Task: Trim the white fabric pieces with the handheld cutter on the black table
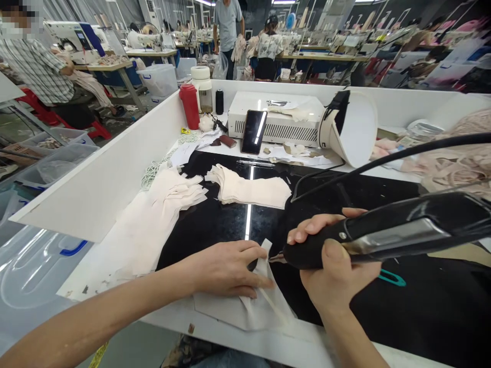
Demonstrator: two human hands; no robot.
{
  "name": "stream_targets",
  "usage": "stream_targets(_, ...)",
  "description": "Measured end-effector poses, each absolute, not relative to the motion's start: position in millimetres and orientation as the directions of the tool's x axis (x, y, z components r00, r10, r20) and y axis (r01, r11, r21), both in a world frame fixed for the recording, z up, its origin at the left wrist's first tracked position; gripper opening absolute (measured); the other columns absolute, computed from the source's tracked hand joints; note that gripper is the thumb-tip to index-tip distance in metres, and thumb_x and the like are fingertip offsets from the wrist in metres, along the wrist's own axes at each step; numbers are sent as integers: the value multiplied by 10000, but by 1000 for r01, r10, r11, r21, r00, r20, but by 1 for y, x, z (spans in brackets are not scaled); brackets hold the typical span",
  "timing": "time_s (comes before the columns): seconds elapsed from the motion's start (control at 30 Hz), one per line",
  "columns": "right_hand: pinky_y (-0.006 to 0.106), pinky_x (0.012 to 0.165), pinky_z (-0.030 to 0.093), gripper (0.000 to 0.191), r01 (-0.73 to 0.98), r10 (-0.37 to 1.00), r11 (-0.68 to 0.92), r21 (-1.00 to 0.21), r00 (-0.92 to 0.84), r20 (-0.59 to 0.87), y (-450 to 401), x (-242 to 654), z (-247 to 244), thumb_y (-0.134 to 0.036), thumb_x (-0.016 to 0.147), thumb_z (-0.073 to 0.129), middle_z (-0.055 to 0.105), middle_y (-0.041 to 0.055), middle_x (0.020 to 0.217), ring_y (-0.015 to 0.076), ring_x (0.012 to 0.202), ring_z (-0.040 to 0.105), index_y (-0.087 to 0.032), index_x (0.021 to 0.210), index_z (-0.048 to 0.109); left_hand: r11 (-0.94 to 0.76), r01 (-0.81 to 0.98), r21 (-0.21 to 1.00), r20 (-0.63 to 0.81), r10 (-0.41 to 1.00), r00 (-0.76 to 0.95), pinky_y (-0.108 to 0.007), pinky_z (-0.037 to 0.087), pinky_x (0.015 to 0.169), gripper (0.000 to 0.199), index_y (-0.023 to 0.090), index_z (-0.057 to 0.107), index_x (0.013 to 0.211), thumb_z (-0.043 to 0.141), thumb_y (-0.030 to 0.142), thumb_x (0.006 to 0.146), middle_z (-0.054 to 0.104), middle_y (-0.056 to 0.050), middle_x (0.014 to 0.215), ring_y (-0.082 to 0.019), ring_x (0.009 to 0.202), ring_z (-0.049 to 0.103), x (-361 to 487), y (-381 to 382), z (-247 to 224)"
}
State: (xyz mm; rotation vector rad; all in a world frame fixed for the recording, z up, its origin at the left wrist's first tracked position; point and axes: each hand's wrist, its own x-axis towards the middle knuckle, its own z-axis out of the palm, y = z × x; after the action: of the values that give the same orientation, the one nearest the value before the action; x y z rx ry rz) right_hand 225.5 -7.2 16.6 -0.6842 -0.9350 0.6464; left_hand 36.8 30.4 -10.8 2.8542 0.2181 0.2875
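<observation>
My right hand (337, 271) is wrapped round a thick black corded handheld tool (414, 225) with a silver panel and a thin metal tip pointing left. That tip is at the edge of a thin white fabric piece (264, 301) on the near part of the table. My left hand (230, 268) holds the fabric with thumb and fingers, its fingertips close to the tool's tip. Whether tip and cloth touch, I cannot tell. Beyond my hands lie a stack of cream fabric pieces (255, 190) and, to the left, a pile of similar pieces (169, 197).
Low white walls (115, 179) edge the table. Along the back stand a white vented box (276, 110), a phone (254, 132), a red bottle (189, 106) and a white cone-shaped lamp or shade (358, 130). The tool's black cable (383, 156) crosses the right side. People sit at sewing machines beyond.
</observation>
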Motion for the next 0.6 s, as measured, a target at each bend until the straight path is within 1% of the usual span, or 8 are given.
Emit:
stream_targets(0.13, 324, 612, 567, 406, -195, 758, 619, -761, 403, 513, -7, 230, 15, -290, 886, 802, 661, -35, 864, 153, 657, 639, -264, 1214, 565, -940, 145, 309, 153, 199, 968, -398, 546, 1059, 389, 277, 665, 1380, 650, 413, 1015, 571, -146, 1355, -289, 1277, 573, 33, 30, -11)
stream_targets(0.2, 330, 615, 571, 451, -156, 739, 631, -760, 417, 528, -6, 235, 16, -326, 871, 828, 664, -32, 871, 156, 654, 645, -258, 1221, 552, -923, 181, 338, 130, 237, 963, -397, 554, 1045, 434, 272, 613, 1437, 632, 416, 1028, 572, -142, 1379, -279, 1262, 591, 31, 30, -10)
stream_targets(0.27, 336, 617, 576, 500, -102, 724, 634, -767, 426, 542, -5, 241, 20, -361, 855, 851, 668, -29, 874, 162, 660, 652, -258, 1230, 537, -904, 233, 358, 108, 288, 952, -388, 575, 1003, 419, 251, 583, 1458, 582, 374, 1057, 594, -131, 1368, -264, 1219, 618, 31, 30, -9)
stream_targets(0.33, 328, 632, 580, 499, -59, 722, 631, -774, 410, 558, -4, 249, 23, -377, 853, 860, 672, -29, 888, 160, 686, 658, -268, 1207, 527, -892, 284, 353, 114, 342, 933, -388, 584, 977, 360, 199, 603, 1412, 535, 310, 1076, 630, -125, 1303, -257, 1173, 632, 34, 28, -8)
stream_targets(0.43, 307, 689, 584, 425, 14, 715, 625, -780, 390, 580, -3, 262, 25, -386, 874, 843, 686, -24, 955, 146, 747, 662, -274, 1129, 521, -897, 308, 318, 198, 380, 903, -422, 548, 1056, 268, 142, 653, 1270, 494, 258, 1088, 656, -119, 1215, -243, 1147, 633, 42, 24, -8)
stream_targets(0.5, 305, 739, 585, 408, 82, 726, 591, -802, 379, 574, -4, 272, 21, -410, 884, 828, 696, -10, 1028, 145, 805, 670, -267, 1121, 529, -914, 280, 294, 255, 357, 899, -436, 512, 1117, 237, 140, 665, 1197, 493, 265, 1092, 663, -111, 1201, -230, 1149, 636, 48, 20, -11)
stream_targets(0.6, 327, 789, 590, 453, 215, 778, 476, -852, 349, 523, -8, 290, 9, -452, 886, 809, 697, 19, 1105, 178, 904, 679, -255, 1191, 537, -928, 236, 288, 269, 315, 910, -395, 522, 1102, 185, 147, 671, 1131, 580, 292, 1060, 672, -97, 1190, -229, 1165, 633, 58, 13, -16)
